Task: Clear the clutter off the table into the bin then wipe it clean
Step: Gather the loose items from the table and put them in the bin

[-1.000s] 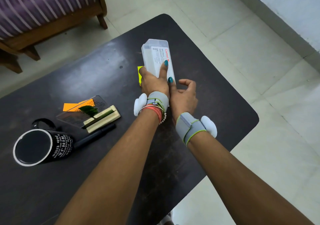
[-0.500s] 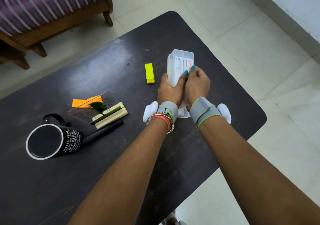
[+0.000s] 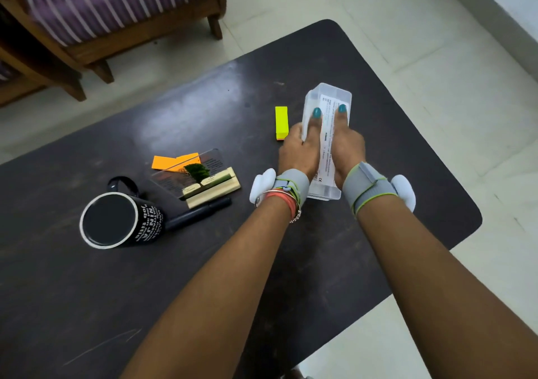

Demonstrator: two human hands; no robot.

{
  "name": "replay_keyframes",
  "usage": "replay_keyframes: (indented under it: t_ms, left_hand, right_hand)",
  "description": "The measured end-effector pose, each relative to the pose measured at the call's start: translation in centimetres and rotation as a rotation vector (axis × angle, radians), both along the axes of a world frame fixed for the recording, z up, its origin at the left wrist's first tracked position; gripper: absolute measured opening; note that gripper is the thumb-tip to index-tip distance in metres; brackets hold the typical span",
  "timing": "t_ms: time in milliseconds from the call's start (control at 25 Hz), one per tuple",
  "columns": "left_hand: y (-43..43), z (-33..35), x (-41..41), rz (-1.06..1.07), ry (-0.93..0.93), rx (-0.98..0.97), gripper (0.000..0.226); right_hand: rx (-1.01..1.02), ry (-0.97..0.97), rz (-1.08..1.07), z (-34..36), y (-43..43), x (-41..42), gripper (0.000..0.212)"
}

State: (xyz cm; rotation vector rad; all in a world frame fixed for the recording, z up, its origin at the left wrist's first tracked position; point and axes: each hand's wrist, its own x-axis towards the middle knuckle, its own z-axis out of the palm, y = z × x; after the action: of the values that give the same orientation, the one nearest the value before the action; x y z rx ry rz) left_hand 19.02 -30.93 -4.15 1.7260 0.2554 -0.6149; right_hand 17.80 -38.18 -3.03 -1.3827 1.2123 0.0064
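A clear plastic box [image 3: 330, 94] with a white printed label sits at the right part of the dark table [image 3: 180, 116]. My left hand [image 3: 298, 150] grips its left side and my right hand [image 3: 348, 145] grips its right side, both thumbs lying on the lid. A yellow sticky-note block [image 3: 281, 121] lies just left of the box. Further left are orange sticky notes [image 3: 166, 163], a clear acrylic plaque [image 3: 189, 179] in a wooden stand, a black pen [image 3: 198, 212] and a black mug [image 3: 116, 220] on its side.
A wooden sofa with striped purple cushions [image 3: 110, 5] stands beyond the table's far left. Pale tiled floor [image 3: 422, 58] surrounds the table, with a wall base at the upper right. No bin is in view.
My right hand joined the left on the box, and both hands now hold it from either side, lower on the table. The yellow block came into full view beside it.
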Motion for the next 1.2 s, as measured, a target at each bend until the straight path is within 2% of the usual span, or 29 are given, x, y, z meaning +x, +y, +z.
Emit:
replay_keyframes:
  t_ms: [120, 240, 280, 520, 600, 760, 840, 960, 1040, 1200]
  left_hand:
    - [0.4, 0.5, 1.9, -0.073, -0.032, 0.194, 0.06]
    - [0.3, 0.0, 4.0, -0.081, -0.171, 0.456, 0.037]
    - [0.3, -0.2, 4.5, -0.099, -0.176, 0.529, 0.036]
    - [-0.5, -2.3, 6.9, -0.276, -0.213, 0.821, 0.061]
    - [-0.7, -2.8, 7.6, -0.348, -0.222, 0.84, 0.057]
    - [0.1, -2.6, 8.3, -0.454, -0.311, 0.77, 0.024]
    - [0.5, -2.0, 8.5, -0.484, -0.316, 0.759, 0.026]
    - [1.1, -0.2, 9.4, -0.545, -0.323, 0.769, 0.016]
    - [2.5, 1.7, 10.9, -0.606, -0.364, 0.77, 0.031]
    - [9.1, 6.2, 13.9, -0.692, -0.444, 0.793, 0.028]
  right_hand:
    - [0.053, -0.006, -0.115, -0.4, -0.5, -0.4, 0.056]
    - [0.03, 0.028, -0.186, -1.5, -1.1, -1.3, 0.053]
    - [0.033, 0.035, -0.183, -1.8, -1.2, -1.6, 0.052]
    - [-0.027, 0.107, -0.148, -3.9, -1.4, -1.8, 0.059]
    - [-0.029, 0.107, -0.142, -4.1, -1.5, -1.3, 0.059]
    - [-0.012, 0.098, -0.142, -4.4, -1.3, -0.7, 0.058]
    - [-0.008, 0.079, -0.132, -4.2, -0.8, -0.6, 0.059]
    - [0.003, 0.065, -0.12, -3.1, 0.3, 0.2, 0.067]
    - [0.01, 0.04, -0.089, -1.7, 1.5, 1.2, 0.062]
    - [-0.008, -0.004, -0.02, 1.2, 4.6, 3.6, 0.058]
